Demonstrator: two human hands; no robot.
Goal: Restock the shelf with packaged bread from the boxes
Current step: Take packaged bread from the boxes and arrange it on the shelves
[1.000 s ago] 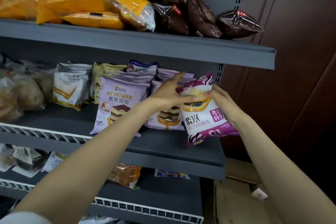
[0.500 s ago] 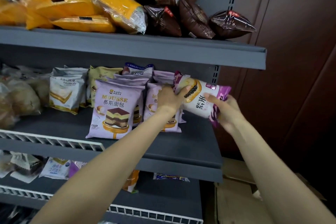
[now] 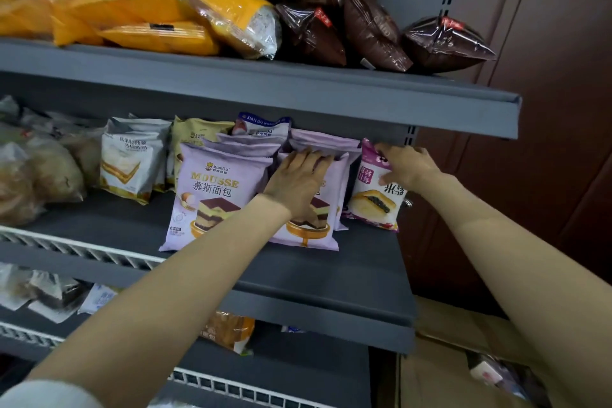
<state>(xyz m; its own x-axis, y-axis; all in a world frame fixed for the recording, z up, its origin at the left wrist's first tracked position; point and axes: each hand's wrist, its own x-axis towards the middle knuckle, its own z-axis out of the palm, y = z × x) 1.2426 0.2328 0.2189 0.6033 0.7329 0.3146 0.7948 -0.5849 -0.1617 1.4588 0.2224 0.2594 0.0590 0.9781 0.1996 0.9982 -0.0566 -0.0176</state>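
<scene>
On the middle shelf, at the far right end: right hand gripping the top of a purple-and-white bread packet, fingers curled over its upper edge, thumb against its front. Packet standing upside down on the shelf board, just right of the left hand. Left hand laid flat, fingers straight and spread, pressing against the front of the right-hand stack of lilac mousse bread packets, holding nothing. Just left of that hand, a second stack of mousse packets standing upright. Farther left, white sandwich bread packets. Above both hands, on the top shelf, yellow packets and brown packets piled up. Below the right forearm, a cardboard box beside the shelving.
</scene>
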